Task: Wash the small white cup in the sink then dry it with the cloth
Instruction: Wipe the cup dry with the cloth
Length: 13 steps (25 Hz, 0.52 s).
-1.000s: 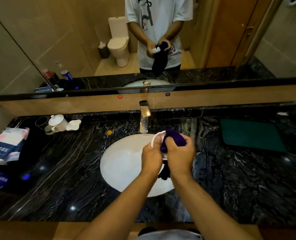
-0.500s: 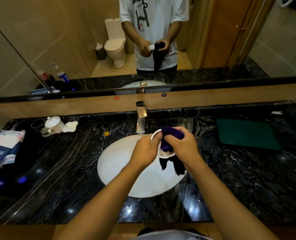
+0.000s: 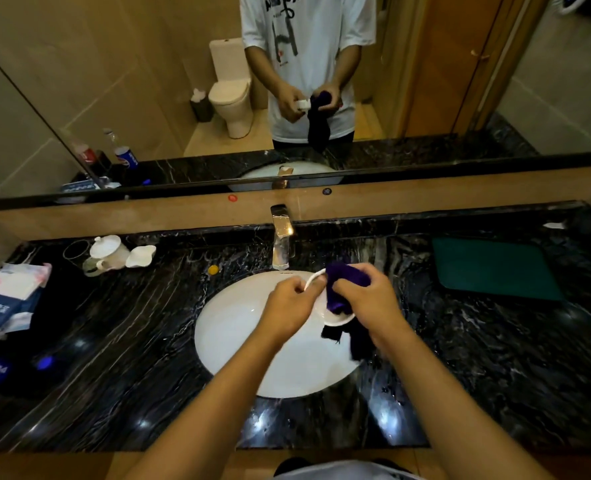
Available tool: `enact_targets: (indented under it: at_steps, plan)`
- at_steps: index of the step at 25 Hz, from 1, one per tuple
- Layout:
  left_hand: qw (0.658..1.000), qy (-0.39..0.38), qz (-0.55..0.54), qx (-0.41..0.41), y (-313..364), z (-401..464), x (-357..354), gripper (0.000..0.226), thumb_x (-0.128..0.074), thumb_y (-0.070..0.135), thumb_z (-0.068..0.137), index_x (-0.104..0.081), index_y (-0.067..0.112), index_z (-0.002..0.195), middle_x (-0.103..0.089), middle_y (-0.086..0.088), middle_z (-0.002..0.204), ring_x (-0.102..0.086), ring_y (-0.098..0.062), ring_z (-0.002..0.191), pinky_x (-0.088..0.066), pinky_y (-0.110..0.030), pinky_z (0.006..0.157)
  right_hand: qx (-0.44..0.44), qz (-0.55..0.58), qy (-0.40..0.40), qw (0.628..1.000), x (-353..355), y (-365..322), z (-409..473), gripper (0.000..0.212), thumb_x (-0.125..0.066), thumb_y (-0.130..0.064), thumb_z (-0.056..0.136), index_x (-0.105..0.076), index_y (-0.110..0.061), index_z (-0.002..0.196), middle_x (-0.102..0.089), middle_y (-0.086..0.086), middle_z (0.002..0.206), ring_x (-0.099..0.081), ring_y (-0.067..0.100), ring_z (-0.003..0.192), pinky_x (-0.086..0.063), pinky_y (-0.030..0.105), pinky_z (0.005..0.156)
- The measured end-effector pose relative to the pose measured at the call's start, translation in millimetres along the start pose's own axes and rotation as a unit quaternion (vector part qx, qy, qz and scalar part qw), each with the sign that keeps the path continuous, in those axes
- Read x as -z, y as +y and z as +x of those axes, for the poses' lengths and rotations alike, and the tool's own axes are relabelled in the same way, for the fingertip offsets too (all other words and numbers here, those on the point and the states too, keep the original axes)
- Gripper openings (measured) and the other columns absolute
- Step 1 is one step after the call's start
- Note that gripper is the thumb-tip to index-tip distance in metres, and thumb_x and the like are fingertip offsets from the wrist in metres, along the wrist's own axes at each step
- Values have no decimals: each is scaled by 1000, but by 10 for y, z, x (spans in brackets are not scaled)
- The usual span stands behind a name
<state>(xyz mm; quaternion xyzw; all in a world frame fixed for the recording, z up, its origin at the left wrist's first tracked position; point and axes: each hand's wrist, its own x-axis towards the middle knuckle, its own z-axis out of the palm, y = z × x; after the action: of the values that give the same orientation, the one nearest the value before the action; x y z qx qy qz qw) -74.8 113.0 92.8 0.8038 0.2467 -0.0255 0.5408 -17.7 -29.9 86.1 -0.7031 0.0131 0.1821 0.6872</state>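
Both hands busy, drying step: left hand [image 3: 288, 306] grips small white cup [image 3: 333, 315], right hand [image 3: 370, 301] clenches purple cloth [image 3: 344, 282] inside it. Next: probably rotate cup, wipe rim.

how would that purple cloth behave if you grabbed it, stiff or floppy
Probably floppy: the purple cloth bunches in the right hand and its loose end droops below the small white cup. It is likely light, since it hangs from one hand.

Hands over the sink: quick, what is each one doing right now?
Left hand: closed on the small white cup, gripping its rim.
Right hand: closed on the purple cloth, pressing it into the cup.
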Motion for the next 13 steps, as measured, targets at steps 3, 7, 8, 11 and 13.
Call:
enact_targets:
  at_steps: [3,7,8,11,13]
  plan:
    - [997,-16,11,-76,109,-4,113,32,-54,39,100,-71,12,94,-74,-12,90,-68,-32,86,-54,-49,75,26,-1,-62,998,43,-78,8,30,-76,-22,67,-71,-25,96,-77,-5,80,-73,9,69,-54,17,56]
    - [966,127,-227,5,230,-99,-204,27,-52,38,102,-73,23,94,-78,-7,92,-74,-26,89,-59,-45,80,-3,204,74,976,-341,10,-186,44,-80,-35,62,-69,-25,104,-78,-1,88,-77,13,77,-61,26,61]
    - [943,153,-294,37,230,-115,-286,27,-52,38,101,-73,24,93,-78,-7,91,-74,-27,88,-62,-47,80,-2,229,85,970,-410,52,-230,46,-82,-38,62,-68,-28,105,-79,-3,91,-78,14,80,-62,28,63]
    - [891,174,-410,93,196,-95,-320,26,-51,37,102,-72,21,100,-78,-12,94,-74,-32,86,-63,-43,68,41,189,46,980,-406,130,-301,45,-87,-50,67,-68,-35,104,-79,-6,98,-78,17,87,-63,30,67]
    - [890,158,-414,106,133,-62,-241,29,-50,38,103,-69,17,110,-75,-14,97,-70,-30,81,-58,-34,57,73,114,7,991,-280,152,-309,45,-85,-61,68,-69,-34,100,-79,-1,96,-78,22,86,-64,35,67]
